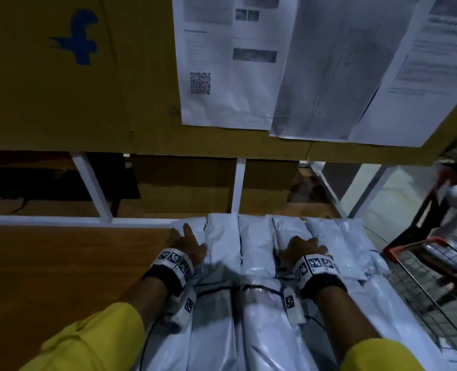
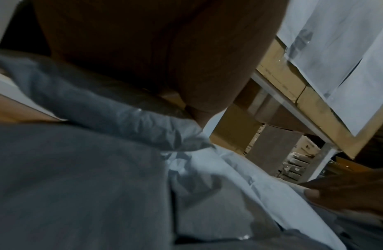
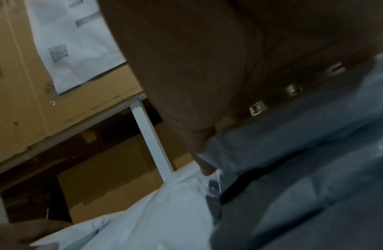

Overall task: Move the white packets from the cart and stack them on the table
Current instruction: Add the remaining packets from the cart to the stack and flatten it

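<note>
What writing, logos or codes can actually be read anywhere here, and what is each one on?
No word or number can be read.
Blue bird-like logo, no letters: on the yellow board.
QR code: on the left printed sheet; its text is too blurred.
Right printed sheet: lines of text, blurred.
Middle sheet: nothing legible.
Black-and-white square markers: on the wristbands, patterns only.
White packets: no readable label.

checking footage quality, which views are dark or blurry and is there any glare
Head view: dim, wide-angle bending, printed sheets soft, slight sheen on white packets. Left wrist view: dark, palm of the left hand fills it, blurred. Right wrist view: equally dark, smeared.
</note>
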